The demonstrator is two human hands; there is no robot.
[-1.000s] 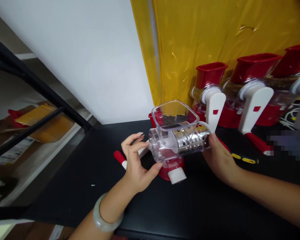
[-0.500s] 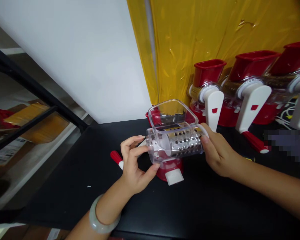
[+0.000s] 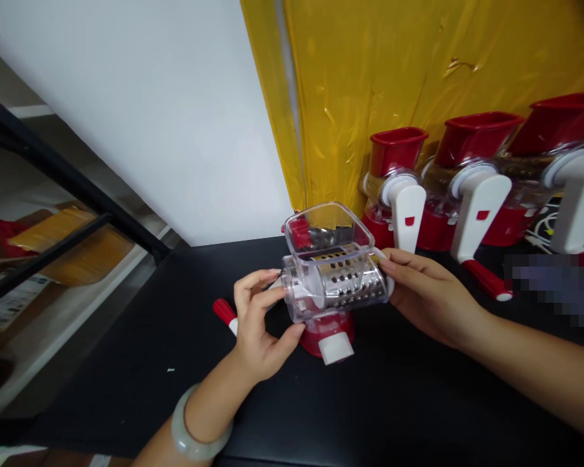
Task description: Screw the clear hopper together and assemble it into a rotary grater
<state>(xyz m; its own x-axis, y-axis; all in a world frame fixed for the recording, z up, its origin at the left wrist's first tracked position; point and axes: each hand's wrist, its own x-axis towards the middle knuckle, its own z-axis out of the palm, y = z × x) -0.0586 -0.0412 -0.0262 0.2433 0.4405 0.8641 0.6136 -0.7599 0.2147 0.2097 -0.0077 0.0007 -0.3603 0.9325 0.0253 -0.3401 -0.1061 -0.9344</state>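
A rotary grater with a clear plastic housing (image 3: 304,285) and a square clear hopper stands on a red base (image 3: 313,340) with a white lever (image 3: 336,348) at its front. Inside the housing lies a perforated metal grating drum (image 3: 353,285). My left hand (image 3: 260,324), a pale bangle on its wrist, curls its fingers and thumb around the left end of the housing. At the right end, my right hand (image 3: 425,295) has its thumb and fingers on the white rim of the drum; some of those fingertips are hidden behind it.
A red-and-white crank handle (image 3: 224,312) lies left of the base. Several assembled graters with red hoppers (image 3: 399,150) and white cranks (image 3: 409,214) line the back right. Behind is yellow wrapping (image 3: 331,97); a black-framed shelf (image 3: 73,175) stands left of the black table (image 3: 175,389).
My right hand has shifted its hold, its fingers now straighter at the drum's end. The drum looks slightly deeper in the housing. My left hand keeps its place, and the view has shifted a little.
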